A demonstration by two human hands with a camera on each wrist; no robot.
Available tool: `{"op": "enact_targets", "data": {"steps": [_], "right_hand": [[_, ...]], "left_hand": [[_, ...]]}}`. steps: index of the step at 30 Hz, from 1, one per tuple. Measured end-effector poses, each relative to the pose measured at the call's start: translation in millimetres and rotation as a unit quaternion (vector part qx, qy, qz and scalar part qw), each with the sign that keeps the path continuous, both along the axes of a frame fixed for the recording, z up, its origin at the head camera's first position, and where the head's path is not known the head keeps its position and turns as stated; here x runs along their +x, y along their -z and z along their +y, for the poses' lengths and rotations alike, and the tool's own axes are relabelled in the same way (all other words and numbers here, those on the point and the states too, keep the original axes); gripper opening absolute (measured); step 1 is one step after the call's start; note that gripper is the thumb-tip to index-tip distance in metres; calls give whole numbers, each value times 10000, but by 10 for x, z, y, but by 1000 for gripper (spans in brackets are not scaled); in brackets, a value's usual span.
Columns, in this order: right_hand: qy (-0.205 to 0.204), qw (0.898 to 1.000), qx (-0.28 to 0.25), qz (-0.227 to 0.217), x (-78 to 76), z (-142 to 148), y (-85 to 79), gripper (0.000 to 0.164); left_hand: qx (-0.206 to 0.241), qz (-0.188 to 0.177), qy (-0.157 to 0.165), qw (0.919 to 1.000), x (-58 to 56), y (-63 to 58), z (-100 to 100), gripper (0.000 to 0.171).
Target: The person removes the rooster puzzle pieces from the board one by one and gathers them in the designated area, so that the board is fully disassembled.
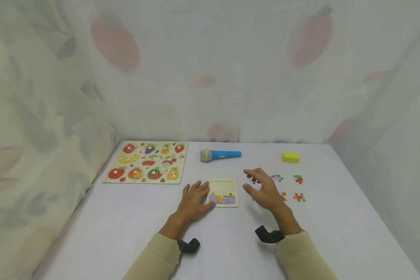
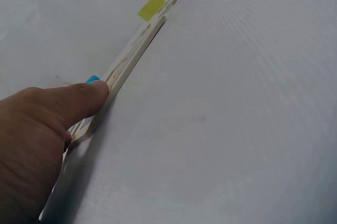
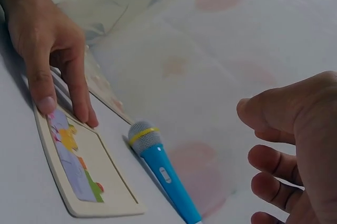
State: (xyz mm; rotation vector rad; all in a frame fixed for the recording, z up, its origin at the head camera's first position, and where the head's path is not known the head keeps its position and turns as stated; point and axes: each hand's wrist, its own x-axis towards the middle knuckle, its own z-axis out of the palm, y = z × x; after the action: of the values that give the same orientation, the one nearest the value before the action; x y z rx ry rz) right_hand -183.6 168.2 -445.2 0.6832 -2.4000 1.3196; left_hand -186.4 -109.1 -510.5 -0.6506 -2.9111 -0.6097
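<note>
A small square jigsaw tray [image 1: 223, 186] with a pale wooden rim lies flat on the table, its lower part filled with joined purple, yellow and green pieces. My left hand [image 1: 194, 202] rests along its left side; in the right wrist view the thumb [image 3: 43, 84] presses the near rim and the other fingers touch the left end. My right hand [image 1: 266, 191] hovers to the right of the tray, over loose jigsaw pieces [image 1: 277, 178], and partly hides some of them. Its fingers [image 3: 274, 161] are loosely bent and apart from the thumb, holding nothing.
A fruit peg puzzle board [image 1: 145, 162] lies at the back left. Behind the tray is a blue toy microphone [image 1: 225, 154] with a grey head. A yellow block [image 1: 291, 157] sits at the back right. More loose pieces [image 1: 299, 197] lie to the right. Patterned curtains surround the white table [image 1: 227, 249].
</note>
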Motion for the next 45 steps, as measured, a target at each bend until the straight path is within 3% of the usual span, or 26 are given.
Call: {"op": "enact_targets", "data": {"steps": [17, 22, 27, 38, 45], "right_hand": [[-574, 9982, 18, -158, -132, -412, 263, 42], [-733, 9962, 36, -472, -169, -508, 351, 43], [-739, 9936, 242, -824, -191, -566, 401, 43], [-845, 9893, 794, -885, -239, -686, 532, 40], [-647, 9831, 1364, -1036, -204, -700, 557, 38]], "left_hand": [[45, 47, 14, 10000, -5, 1, -1, 66], [77, 115, 49, 9999, -9, 14, 1, 66], [50, 102, 35, 9999, -16, 19, -4, 66], [32, 197, 62, 9998, -28, 24, -18, 65], [31, 194, 83, 9998, -21, 25, -12, 65]]}}
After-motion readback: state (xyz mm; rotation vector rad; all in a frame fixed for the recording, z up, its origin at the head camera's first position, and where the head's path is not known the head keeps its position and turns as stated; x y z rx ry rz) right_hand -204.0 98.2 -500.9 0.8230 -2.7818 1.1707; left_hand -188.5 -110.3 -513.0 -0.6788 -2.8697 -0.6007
